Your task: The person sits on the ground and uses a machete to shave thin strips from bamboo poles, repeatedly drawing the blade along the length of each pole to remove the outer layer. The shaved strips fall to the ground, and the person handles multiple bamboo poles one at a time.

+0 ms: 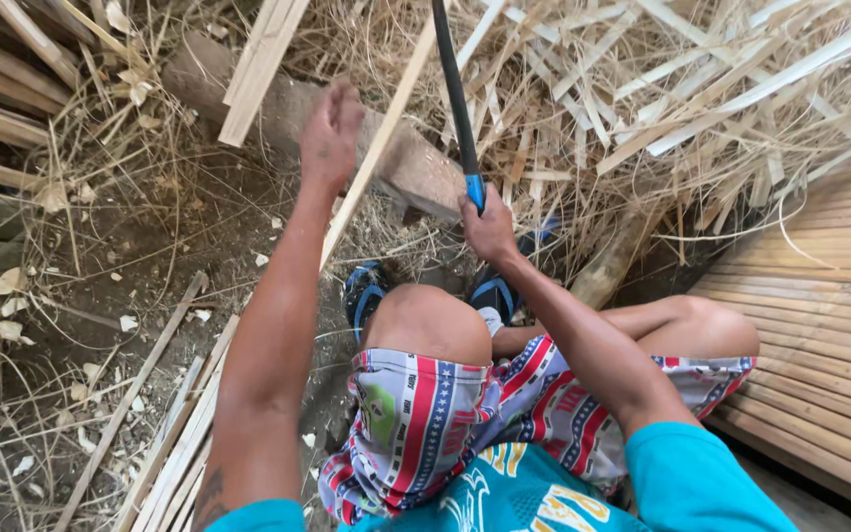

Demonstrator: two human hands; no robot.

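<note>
1. Left hand [331, 133] raised over the log [416, 163], grip clenched around a thin bamboo strip [371, 158]; strip slanting from upper right, past the hand, down toward the left knee.
2. Right hand [490, 229] closed tight on the blue handle end of a long dark blade [453, 89]; blade rising steeply from the grip toward the top edge of the view, just right of the strip.
3. Strip and blade close together above the log, blade to the right of the left hand; whether the edge touches the strip, cannot tell.
4. Log lying on the dirt ground [150, 256], tilted from upper left to lower right, directly under both hands.
5. Blue sandals [364, 291] on both feet, planted just in front of the log, below the right hand.
6. Patterned shorts [425, 414] and teal shirt [504, 493] at the bottom of the view, knees bent up.
7. Heap of pale bamboo shavings and slats [662, 89] behind and right of the blade.
8. More split strips [184, 433] lying on the ground beside the left arm.
9. Slatted bamboo platform [819, 325] at the right, well apart from both hands.
</note>
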